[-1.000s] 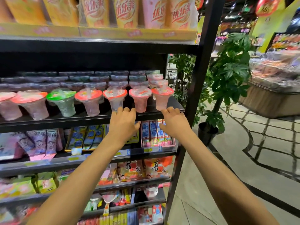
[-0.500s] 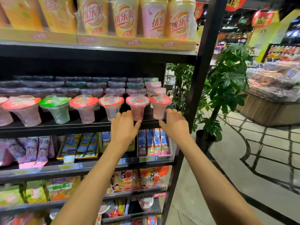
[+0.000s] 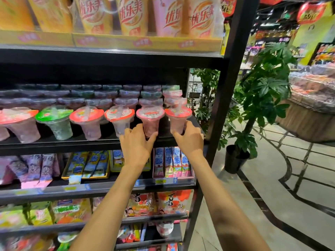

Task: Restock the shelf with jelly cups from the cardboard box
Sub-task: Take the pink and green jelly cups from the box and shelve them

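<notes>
Placement step in hand. Both hands were at the front edge of the shelf (image 3: 54, 145), at its right end beside the post (image 3: 225, 87). The left hand (image 3: 137, 144) was curled round the base of the pink cup (image 3: 150, 122), second from the right in the front row, thumb on one side and fingers on the other. Its fingertips lay close to the clear cup (image 3: 120, 124) next along; contact there could not be confirmed. The right hand (image 3: 190, 140) gripped the base of the end cup (image 3: 178, 122), last in the row and near the post. Both cups stood upright on the shelf, lids level.

The front row ran unbroken to the left, a green cup (image 3: 54, 125) among the red-lidded ones. Stacked cups (image 3: 126, 96) filled the shelf behind. The box was not in view.

Judgement: the two cups were being set down or squared into line at the edge, and this shelf looked close to full. The next move calls for loosening both grips without tipping the cups, which are narrow at the base and wide at the lid. The hands should then draw straight back, clear of the neighbouring lids. The end cup sat near the shelf's open right side and merits a check before any return to the box.
</notes>
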